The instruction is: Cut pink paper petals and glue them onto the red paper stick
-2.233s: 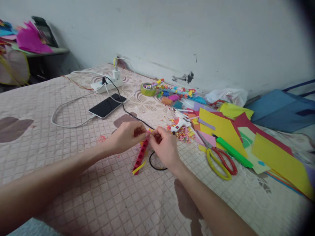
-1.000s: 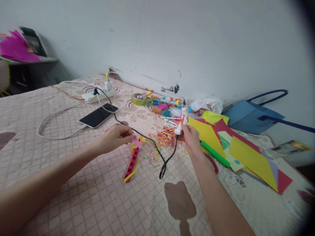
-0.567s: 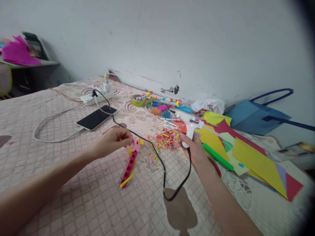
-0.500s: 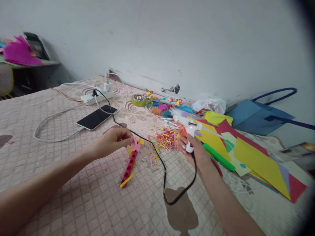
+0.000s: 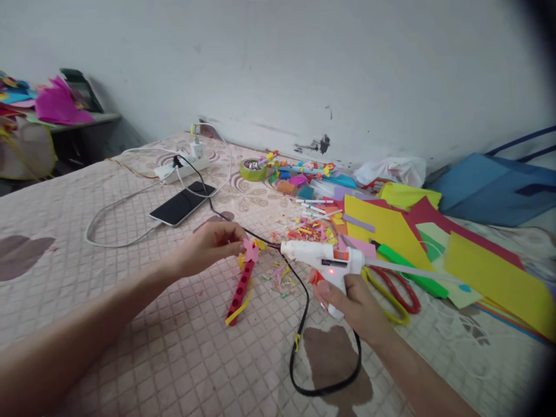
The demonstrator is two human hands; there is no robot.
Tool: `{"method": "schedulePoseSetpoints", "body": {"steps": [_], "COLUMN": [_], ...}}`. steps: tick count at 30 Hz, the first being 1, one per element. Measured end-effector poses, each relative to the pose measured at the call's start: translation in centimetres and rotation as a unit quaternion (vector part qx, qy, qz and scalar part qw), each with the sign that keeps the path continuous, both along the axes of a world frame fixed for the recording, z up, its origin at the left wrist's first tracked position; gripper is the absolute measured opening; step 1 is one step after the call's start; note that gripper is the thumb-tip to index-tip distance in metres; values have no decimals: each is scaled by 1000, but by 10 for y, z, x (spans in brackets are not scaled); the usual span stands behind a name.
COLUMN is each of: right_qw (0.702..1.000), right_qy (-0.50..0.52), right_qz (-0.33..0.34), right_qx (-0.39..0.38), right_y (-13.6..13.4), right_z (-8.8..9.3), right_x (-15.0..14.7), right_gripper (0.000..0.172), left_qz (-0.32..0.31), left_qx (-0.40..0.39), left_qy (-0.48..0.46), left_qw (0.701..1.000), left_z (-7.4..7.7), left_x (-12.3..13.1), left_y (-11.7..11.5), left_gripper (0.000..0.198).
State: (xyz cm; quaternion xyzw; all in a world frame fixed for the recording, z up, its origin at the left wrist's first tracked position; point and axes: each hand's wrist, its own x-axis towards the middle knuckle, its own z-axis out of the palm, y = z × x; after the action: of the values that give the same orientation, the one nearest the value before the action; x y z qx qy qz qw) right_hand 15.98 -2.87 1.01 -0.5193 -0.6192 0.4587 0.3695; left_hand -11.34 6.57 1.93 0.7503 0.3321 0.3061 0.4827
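Observation:
My left hand [image 5: 212,249] pinches the upper end of a red paper strip [image 5: 241,288] with a row of dark holes. A pink paper flower [image 5: 251,251] and small yellow pieces sit at that end, and a narrow yellow strip [image 5: 238,309] hangs alongside. In my right hand [image 5: 358,304] is a white glue gun [image 5: 309,252], its small light glowing red and a clear glue stick [image 5: 403,267] protruding from the back. The nozzle points left, close to the yellow pieces beside the flower; whether it touches them I cannot tell. A black cord [image 5: 299,359] loops below the gun.
Paper scraps [image 5: 310,231] lie behind the gun. To the right are scissors [image 5: 393,301], a green marker-like stick [image 5: 412,272] and coloured paper sheets [image 5: 486,266]. A phone [image 5: 180,204], power strip [image 5: 185,169] and tape roll [image 5: 253,169] lie farther back, near the wall.
The glue gun has come nearer and turned so its nozzle points left by the pink flower. My left hand keeps its pinch on the strip. The whole view has shifted slightly.

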Motion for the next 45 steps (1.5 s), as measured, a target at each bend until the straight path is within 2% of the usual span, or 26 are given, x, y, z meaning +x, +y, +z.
{"method": "schedulePoseSetpoints", "body": {"steps": [4, 13, 17, 28, 45], "right_qw": [1000, 999, 999, 998, 996], "right_qy": [-4, -17, -25, -50, -84], "right_qz": [25, 37, 36, 31, 19], "right_qx": [-6, -3, -3, -3, 23], "right_y": [-1, -5, -5, -5, -3], "right_z": [2, 4, 5, 5, 7], "right_x": [-7, -13, -14, -14, -13], "right_gripper": [37, 41, 43, 45, 45], "left_qz": [-6, 8, 6, 10, 21], "left_qx": [22, 200, 234, 243, 203], "left_qy": [-9, 63, 65, 66, 61], "left_qw": [1000, 978, 970, 968, 977], "left_z": [2, 7, 7, 6, 11], "left_x": [0, 0, -1, 1, 1], "left_y": [-2, -8, -8, -9, -10], "left_gripper": [10, 8, 8, 6, 9]}}
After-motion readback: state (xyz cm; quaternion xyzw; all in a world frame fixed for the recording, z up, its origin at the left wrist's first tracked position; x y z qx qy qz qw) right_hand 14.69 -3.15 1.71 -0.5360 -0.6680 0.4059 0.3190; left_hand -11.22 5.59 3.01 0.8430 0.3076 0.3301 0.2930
